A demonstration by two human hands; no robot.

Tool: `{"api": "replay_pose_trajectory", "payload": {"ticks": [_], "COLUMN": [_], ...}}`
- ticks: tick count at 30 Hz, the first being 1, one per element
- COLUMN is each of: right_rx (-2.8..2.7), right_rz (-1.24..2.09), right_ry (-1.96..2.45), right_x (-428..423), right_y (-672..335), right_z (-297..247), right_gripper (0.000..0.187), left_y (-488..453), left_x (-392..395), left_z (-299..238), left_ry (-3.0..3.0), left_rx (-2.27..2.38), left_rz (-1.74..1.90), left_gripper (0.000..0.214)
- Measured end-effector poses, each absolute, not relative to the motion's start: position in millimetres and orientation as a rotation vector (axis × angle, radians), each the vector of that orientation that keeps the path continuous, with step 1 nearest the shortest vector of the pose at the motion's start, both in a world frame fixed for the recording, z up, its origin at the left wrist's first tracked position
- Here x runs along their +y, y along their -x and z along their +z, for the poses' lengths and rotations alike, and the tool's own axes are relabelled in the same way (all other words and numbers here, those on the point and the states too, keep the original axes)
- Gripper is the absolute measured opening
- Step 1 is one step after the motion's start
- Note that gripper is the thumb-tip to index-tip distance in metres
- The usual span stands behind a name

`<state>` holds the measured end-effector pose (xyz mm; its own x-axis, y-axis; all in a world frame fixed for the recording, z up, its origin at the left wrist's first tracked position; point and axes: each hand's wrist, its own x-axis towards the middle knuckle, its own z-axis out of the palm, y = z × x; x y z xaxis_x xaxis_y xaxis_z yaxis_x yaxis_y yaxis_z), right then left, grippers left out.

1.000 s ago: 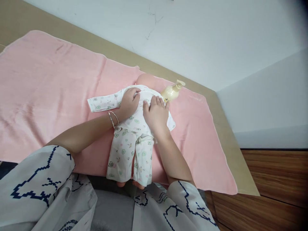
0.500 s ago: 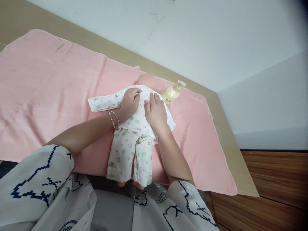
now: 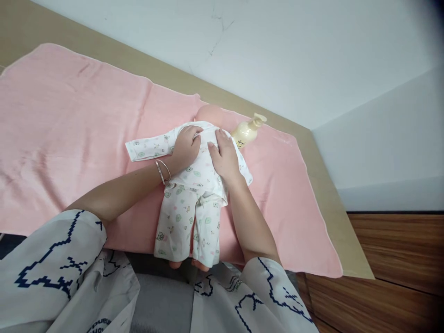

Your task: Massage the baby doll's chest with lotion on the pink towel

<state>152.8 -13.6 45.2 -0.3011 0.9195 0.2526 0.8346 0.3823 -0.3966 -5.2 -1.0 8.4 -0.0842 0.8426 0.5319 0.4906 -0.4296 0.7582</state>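
Note:
A baby doll point(image 3: 189, 206) in white printed pyjamas lies on a pink towel point(image 3: 69, 125), its head point(image 3: 210, 113) away from me and its feet at the near edge. My left hand point(image 3: 185, 145) rests on the doll's upper body, fingers curled into the cloth of the top near the collar. My right hand point(image 3: 225, 157) lies flat on the doll's right side, fingers stretched out and pressing on the top. One empty sleeve point(image 3: 149, 148) of the top sticks out to the left.
A cream pump bottle point(image 3: 247, 131) lies on the towel just right of the doll's head. The towel covers a beige table point(image 3: 333, 203) set against a white wall. Wooden floor shows at the lower right.
My right hand has slid a little up and inward along the doll's top. My left hand stays where it was.

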Motion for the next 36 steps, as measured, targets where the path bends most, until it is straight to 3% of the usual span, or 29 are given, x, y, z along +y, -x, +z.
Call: {"api": "replay_pose_trajectory", "payload": {"ticks": [7,12,19,28,36], "right_rx": [-2.328,-2.360,-2.135,-2.186,-2.189], "right_rz": [-0.094,0.121,0.268,0.040,0.259], "right_ry": [1.602,1.521,1.635,1.691,1.537], "right_x": [-68,-52,-10,-52,-24], "right_y": [-118,-129,-153,-126,-150], "right_z": [58,57,40,57,58], "right_gripper": [0.052,0.051,0.066,0.051,0.039], "left_y": [6,6,-6,8,-7], "left_x": [-2,-2,-29,-1,-35], "left_z": [8,7,22,19,40], "left_ry": [-1.857,-1.990,-2.260,-2.230,-2.388], "left_rx": [1.460,1.496,1.745,1.771,1.863], "left_rz": [1.537,1.461,1.115,0.963,0.760], "left_gripper": [0.023,0.033,0.036,0.044,0.048]}}
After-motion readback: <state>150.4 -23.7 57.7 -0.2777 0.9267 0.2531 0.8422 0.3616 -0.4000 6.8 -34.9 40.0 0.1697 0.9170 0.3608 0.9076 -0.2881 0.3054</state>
